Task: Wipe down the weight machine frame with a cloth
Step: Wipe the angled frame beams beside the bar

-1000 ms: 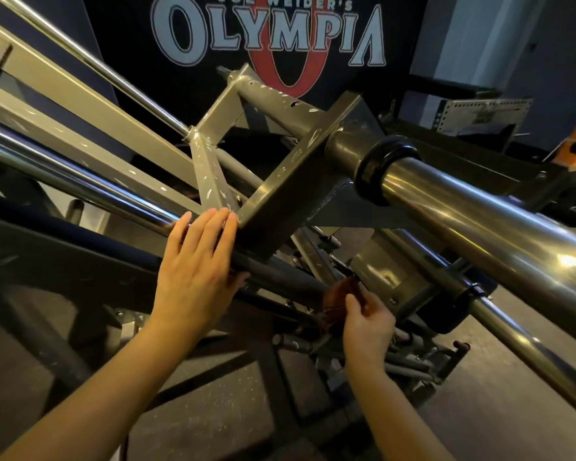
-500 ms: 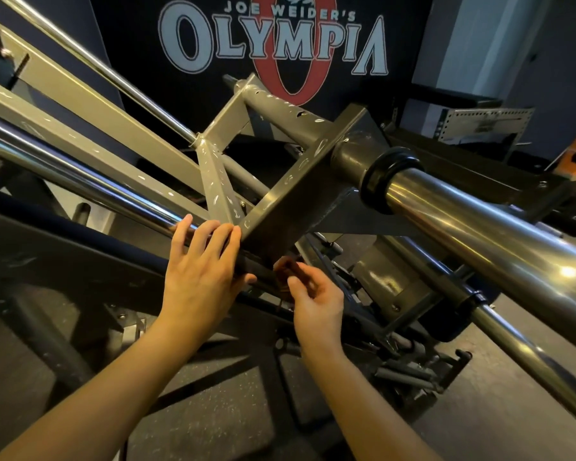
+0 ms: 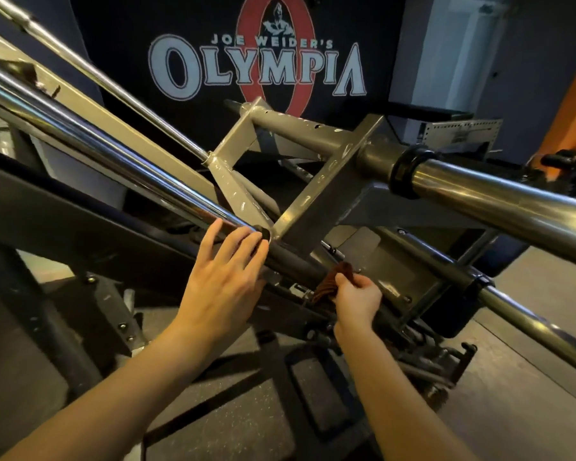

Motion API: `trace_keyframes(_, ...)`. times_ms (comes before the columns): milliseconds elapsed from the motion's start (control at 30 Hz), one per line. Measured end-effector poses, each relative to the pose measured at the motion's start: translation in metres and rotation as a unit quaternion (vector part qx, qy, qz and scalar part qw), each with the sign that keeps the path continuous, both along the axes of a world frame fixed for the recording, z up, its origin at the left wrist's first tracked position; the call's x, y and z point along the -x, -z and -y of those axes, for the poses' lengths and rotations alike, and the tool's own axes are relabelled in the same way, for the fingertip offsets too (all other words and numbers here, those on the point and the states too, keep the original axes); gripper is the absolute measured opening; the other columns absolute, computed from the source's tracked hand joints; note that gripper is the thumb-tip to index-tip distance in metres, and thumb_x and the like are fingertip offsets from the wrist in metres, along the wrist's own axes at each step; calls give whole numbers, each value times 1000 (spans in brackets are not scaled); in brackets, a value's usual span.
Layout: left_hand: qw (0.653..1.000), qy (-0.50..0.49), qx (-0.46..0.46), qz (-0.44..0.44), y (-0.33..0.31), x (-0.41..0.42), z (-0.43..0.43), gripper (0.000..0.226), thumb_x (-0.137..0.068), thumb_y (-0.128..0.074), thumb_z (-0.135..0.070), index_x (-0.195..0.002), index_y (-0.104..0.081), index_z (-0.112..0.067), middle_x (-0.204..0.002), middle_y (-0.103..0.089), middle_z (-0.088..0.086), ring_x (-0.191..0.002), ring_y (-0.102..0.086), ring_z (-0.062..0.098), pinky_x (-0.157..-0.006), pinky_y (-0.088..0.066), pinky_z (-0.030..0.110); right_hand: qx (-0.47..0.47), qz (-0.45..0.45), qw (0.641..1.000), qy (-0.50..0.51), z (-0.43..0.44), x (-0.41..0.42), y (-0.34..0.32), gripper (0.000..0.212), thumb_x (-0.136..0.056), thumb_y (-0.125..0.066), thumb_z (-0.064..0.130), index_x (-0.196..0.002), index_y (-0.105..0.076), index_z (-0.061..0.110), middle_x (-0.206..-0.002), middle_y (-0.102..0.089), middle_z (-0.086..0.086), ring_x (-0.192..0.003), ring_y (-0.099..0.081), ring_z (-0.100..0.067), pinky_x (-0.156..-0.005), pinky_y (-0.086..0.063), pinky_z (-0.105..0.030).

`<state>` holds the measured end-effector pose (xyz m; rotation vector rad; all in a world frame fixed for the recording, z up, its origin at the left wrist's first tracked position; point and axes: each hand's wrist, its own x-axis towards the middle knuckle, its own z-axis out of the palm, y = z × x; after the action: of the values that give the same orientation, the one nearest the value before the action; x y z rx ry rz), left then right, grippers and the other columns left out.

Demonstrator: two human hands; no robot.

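Gripping the crumpled brown cloth [image 3: 334, 281], our right hand [image 3: 356, 299] has dropped back from under the scuffed grey steel frame [image 3: 316, 204] onto its dark lower tube; our left hand [image 3: 225, 281] stays spread, bracing there; beyond, speckled rubber floor [image 3: 542, 387] and an Olympia banner [image 3: 256, 69]

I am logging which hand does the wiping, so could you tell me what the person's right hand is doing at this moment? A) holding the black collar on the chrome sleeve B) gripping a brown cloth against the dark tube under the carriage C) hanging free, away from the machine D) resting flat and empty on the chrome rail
B: the right hand has its fingers curled round a bunched brown cloth, held at the dark tube, while the left hand lies open beside the chrome rail.
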<state>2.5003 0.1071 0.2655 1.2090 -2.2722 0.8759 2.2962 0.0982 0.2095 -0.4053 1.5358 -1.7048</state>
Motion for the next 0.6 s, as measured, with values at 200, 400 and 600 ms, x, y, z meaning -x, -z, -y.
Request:
trace_keyframes(200, 998, 31, -31, -34, -6, -18, -9, 48, -81, -76, -22, -127, -67, -10, -131, -63, 13, -126, -54, 33, -116, -32, 53, 28, -32, 974, -221, -18, -21, -12, 19, -100, -60, 9, -112, -72, 19, -106, -77, -2, -101, -73, -19, -95, -58, -41)
trace_keyframes(400, 995, -16, -97, -3, -8, -19, -10, 52, -80, -78, -31, -127, -67, -11, -129, -64, 12, -124, -56, 31, -115, -33, 51, -130, 4, 961, -245, -27, 15, 43, 9, -104, -55, 18, -108, -63, 21, -113, -67, -6, -105, -64, -22, -104, -50, -50)
trace_keyframes(600, 985, -80, -139, 61, 15, -16, 2, 76, -77, -85, -40, -139, -58, -6, -140, -59, 17, -136, -50, 37, -122, -20, 58, -210, 120, 954, -175, -22, 3, 95, 32, -101, -59, 15, -133, -57, 13, -115, -67, -7, -106, -65, -24, -102, -53, -49)
